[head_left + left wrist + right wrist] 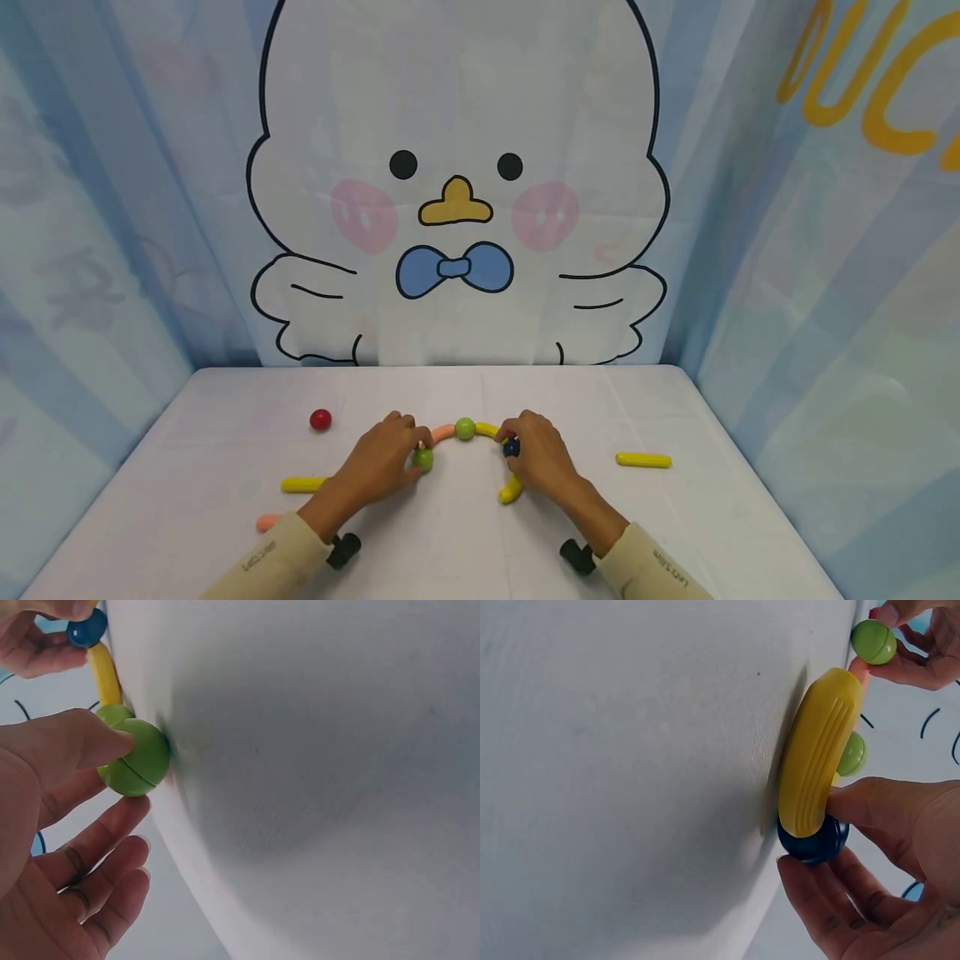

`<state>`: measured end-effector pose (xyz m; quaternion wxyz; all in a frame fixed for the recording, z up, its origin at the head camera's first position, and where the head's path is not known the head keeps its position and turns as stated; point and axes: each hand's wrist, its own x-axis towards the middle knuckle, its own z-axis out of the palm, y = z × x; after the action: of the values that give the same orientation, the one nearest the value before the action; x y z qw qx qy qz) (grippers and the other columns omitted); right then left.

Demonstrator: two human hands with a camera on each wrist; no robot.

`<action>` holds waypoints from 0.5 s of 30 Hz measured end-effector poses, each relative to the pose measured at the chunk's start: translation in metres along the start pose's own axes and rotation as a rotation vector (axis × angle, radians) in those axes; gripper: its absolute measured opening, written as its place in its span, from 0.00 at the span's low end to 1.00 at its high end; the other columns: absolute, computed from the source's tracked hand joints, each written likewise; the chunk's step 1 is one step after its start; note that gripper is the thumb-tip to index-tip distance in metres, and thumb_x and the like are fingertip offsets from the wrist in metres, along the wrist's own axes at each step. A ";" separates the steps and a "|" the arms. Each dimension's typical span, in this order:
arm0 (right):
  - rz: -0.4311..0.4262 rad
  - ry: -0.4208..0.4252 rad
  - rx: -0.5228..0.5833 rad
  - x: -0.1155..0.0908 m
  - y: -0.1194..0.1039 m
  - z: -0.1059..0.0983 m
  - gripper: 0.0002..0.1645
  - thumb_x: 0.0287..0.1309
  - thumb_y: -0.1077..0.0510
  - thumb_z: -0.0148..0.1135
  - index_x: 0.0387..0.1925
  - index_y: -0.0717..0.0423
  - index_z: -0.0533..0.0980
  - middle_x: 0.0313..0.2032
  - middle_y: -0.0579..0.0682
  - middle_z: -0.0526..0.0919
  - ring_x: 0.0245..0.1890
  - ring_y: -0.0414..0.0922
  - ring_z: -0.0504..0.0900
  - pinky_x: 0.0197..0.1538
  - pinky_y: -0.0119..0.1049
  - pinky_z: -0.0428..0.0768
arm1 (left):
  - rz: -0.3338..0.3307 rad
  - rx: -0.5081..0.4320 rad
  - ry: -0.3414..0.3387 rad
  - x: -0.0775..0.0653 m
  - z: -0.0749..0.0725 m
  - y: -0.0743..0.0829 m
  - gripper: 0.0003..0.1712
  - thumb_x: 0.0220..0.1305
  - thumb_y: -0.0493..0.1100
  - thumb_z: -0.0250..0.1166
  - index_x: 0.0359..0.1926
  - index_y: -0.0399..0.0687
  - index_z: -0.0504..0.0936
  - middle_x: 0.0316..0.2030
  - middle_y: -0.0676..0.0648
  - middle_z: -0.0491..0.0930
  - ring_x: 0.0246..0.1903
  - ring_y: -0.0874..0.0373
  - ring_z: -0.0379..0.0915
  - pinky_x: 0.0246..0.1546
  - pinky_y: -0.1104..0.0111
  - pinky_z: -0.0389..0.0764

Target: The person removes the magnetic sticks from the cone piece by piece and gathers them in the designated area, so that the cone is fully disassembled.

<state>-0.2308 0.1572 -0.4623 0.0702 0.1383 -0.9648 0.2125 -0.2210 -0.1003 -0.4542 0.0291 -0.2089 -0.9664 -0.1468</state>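
An arch of balls and curved rods lies on the white table [465, 550]. At its left end, my left hand [378, 462] pinches a green ball [139, 759] between thumb and fingers. From there a salmon-pink curved rod [444, 432] leads to a second green ball [465, 428] at the top. A yellow curved rod [487, 429] continues down to a dark blue ball [815, 844], which my right hand [547, 458] pinches. Below the blue ball, another yellow curved rod [819, 754] extends toward me, its ribbed side showing in the right wrist view.
A red ball [320, 420] sits at the back left. Nearer on that side lie a straight yellow rod [302, 485] and a pink rod [268, 522], each partly covered by my left arm. Another yellow rod [643, 460] lies on the right. A printed curtain [457, 100] hangs behind the table.
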 end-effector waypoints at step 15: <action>-0.002 -0.044 0.054 0.006 0.006 -0.003 0.20 0.49 0.71 0.80 0.42 0.49 0.89 0.43 0.50 0.86 0.49 0.50 0.83 0.61 0.53 0.83 | -0.007 0.053 0.000 0.004 -0.001 -0.009 0.18 0.56 0.43 0.83 0.48 0.55 0.90 0.41 0.50 0.84 0.43 0.56 0.72 0.49 0.61 0.83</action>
<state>-0.2378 0.1624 -0.4609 0.0455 0.1459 -0.9599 0.2352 -0.2280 -0.1065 -0.4552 0.0338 -0.2046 -0.9707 -0.1213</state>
